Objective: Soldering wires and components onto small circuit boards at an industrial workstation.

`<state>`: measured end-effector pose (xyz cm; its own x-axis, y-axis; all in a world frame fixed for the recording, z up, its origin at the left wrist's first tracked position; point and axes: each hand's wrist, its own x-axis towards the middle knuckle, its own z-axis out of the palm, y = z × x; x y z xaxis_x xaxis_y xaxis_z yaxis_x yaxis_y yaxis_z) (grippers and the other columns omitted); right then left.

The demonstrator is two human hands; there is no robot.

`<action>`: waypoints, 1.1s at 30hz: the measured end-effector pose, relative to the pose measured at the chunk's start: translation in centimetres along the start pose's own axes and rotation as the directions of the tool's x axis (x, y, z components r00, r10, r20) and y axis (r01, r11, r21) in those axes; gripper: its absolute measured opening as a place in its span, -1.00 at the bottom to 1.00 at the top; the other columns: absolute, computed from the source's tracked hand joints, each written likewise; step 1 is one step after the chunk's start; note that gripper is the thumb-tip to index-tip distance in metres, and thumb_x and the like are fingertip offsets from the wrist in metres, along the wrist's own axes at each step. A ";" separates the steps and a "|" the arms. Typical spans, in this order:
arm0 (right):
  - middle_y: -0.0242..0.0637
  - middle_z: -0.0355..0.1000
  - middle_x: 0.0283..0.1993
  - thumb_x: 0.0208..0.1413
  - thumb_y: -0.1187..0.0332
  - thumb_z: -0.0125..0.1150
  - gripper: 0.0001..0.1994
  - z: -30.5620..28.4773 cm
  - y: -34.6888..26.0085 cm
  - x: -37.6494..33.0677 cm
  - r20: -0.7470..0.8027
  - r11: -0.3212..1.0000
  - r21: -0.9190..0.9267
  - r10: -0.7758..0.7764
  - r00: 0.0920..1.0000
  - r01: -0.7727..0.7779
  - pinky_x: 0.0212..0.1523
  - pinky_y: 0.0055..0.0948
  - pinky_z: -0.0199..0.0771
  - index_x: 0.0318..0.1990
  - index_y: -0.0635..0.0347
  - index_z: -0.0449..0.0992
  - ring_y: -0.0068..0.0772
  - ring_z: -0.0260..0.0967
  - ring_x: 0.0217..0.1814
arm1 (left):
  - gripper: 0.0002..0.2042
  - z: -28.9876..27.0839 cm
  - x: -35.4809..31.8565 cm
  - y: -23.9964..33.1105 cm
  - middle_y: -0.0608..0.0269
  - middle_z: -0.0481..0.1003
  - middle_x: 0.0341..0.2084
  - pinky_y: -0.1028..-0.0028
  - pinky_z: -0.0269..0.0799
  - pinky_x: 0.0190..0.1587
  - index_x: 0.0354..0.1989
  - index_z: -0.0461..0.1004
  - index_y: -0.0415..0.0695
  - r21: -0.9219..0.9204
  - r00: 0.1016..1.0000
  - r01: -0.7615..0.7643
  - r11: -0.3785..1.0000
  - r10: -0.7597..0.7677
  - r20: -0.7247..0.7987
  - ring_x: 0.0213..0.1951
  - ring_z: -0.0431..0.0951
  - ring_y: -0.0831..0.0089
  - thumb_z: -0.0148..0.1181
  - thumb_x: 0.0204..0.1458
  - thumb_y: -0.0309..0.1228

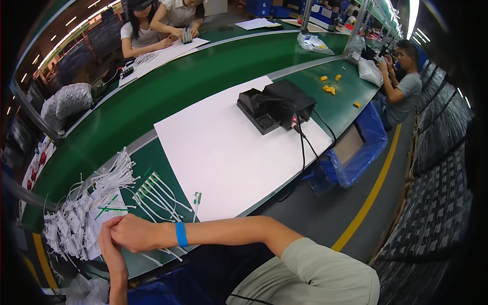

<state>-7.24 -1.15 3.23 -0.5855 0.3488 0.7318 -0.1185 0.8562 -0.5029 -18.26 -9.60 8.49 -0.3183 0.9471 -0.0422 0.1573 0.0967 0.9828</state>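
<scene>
In the head view, our left hand [112,251] and right hand [131,234] meet beside the heaped white cables [114,173] on the bench [150,160]; we cannot tell whether they grip anything. Our right forearm [218,231] might snag the cabled boards [150,187], tangling their leads. We count one white sheet [223,147], one black device [290,96]; the heap defies counting.

Right hand [133,233] against left hand [113,253], beside a heap of white cabled parts [71,226] on a green bench [152,157].
</scene>
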 end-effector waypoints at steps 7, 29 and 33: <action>-0.09 0.49 -0.41 0.17 0.29 0.16 -0.79 0.1 0.1 -0.4 -0.062 0.999 0.001 0.038 0.997 -0.038 -0.39 -0.09 0.46 -0.37 0.28 0.44 0.07 0.47 -0.40 | -0.55 -1.6 0.1 -1.1 0.16 0.47 0.03 0.47 0.35 0.14 0.11 0.46 -0.25 0.004 0.990 -0.068 0.998 0.067 0.127 0.08 0.46 0.43 -0.26 0.42 -0.16; 0.02 0.35 -0.55 0.31 0.23 0.11 -0.65 -1.7 3.0 -0.7 -0.095 0.807 0.443 0.475 0.875 -0.390 -0.43 -0.13 0.22 -0.45 0.34 0.40 0.01 0.29 -0.50 | -0.69 -7.2 4.0 -6.1 0.41 0.30 -0.62 0.64 0.06 -0.76 0.17 0.38 -0.19 0.200 0.992 -0.089 0.976 0.068 0.107 -0.76 0.22 0.68 -0.07 0.39 -0.30; 0.07 0.37 -0.49 0.35 0.24 0.07 -0.65 -1.8 3.5 -0.3 -0.123 0.766 0.528 0.496 0.859 -0.367 -0.42 -0.18 0.23 -0.35 0.41 0.45 -0.09 0.25 -0.52 | -0.70 -7.4 3.9 -6.0 0.46 0.24 -0.64 0.67 -0.13 -0.76 0.15 0.38 -0.18 0.138 1.000 0.010 0.990 -0.012 0.017 -0.77 0.06 0.74 -0.09 0.36 -0.33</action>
<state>-6.01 2.42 2.05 -0.4637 0.7714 0.4358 -0.2999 0.3262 -0.8965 -27.37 -8.72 3.80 -0.3040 0.9510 -0.0572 0.2814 0.1470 0.9483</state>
